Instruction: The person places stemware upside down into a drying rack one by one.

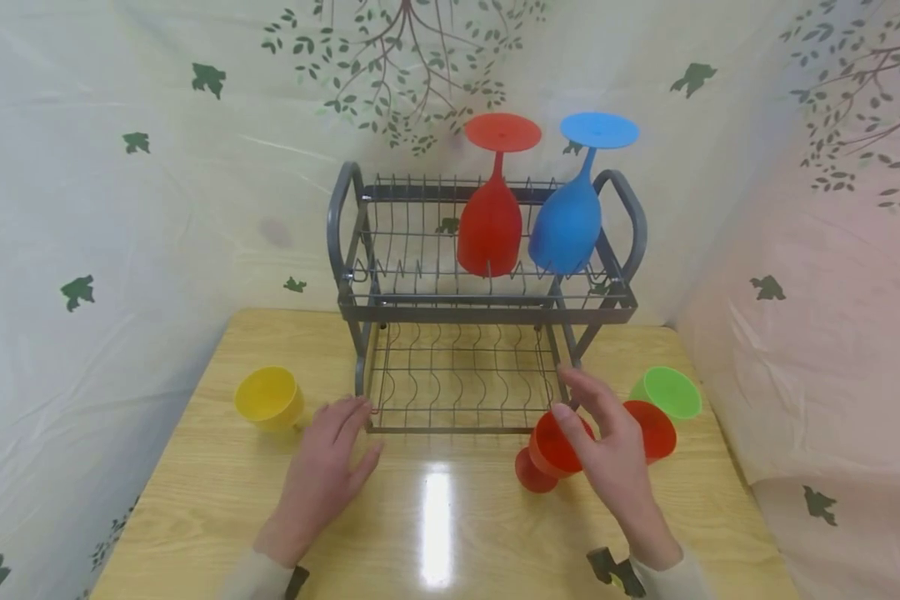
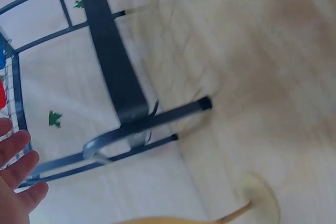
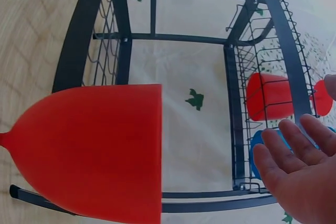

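- Right hand (image 1: 607, 442) hangs near an upright red goblet (image 1: 546, 454), grip wide, empty.
- Left hand (image 1: 328, 457) is near the two-tier dish rack (image 1: 487, 315), grip wide, empty.

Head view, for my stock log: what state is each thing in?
Rack, standing.
Upper red cup, upside down.
Blue cup, upside down.
Yellow cup, upright.
Green cup, upright.
Red cup beside it, upright.
Front red cup, upright.
Left hand, relaxed, empty.
Right hand, open, empty.
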{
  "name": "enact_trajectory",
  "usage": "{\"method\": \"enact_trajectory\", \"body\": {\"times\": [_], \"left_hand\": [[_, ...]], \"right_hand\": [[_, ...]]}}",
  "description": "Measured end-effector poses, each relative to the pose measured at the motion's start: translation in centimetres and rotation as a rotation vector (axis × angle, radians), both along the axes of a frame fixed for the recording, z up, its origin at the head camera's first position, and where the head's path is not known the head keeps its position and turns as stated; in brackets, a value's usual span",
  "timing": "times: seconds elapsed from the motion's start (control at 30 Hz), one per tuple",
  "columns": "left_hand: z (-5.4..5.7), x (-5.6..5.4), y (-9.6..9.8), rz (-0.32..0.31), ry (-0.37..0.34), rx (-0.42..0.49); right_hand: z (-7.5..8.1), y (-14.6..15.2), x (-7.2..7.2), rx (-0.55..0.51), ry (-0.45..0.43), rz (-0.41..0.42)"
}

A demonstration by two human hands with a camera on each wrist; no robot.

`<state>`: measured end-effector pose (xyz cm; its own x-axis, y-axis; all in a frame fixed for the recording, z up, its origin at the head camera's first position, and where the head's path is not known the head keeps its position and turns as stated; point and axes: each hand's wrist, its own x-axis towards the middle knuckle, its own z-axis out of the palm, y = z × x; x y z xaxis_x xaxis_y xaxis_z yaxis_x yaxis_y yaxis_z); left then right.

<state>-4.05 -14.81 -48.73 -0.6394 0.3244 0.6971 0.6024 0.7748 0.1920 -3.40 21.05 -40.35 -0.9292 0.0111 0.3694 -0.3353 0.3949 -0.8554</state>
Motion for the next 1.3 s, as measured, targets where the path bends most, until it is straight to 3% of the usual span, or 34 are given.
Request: {"method": "enact_trajectory", "body": {"times": [0.17,0.4,0.53,0.7,1.0,1.3], "left_hand": [[1.4,-0.4,-1.3,0.022,0.056,0.012],[2.5,-1.3,-3.1,0.07,0.089,-0.006],[2.8,-1.9,-4.2,0.106,0.066,-0.044],[2.9,-2.3,-5.5,0.176,-0.016,-0.101],[3.2,-2.8,-7.9,0.303,-0.294,-0.172],[3.7,-3.2,-9.7,0.342,-0.43,-0.201]], "right_hand": [[-0.6,0.1,0.1,0.009,-0.001,0.007],[-1.0,0.1,0.5,0.043,-0.031,0.0],[-1.2,0.1,0.6,0.038,-0.04,-0.001],[-1.3,0.1,0.7,0.027,-0.04,0.003],[-1.5,0.1,0.9,0.051,-0.056,-0.006],[-1.6,0.0,0.9,0.083,-0.098,-0.019]]}}
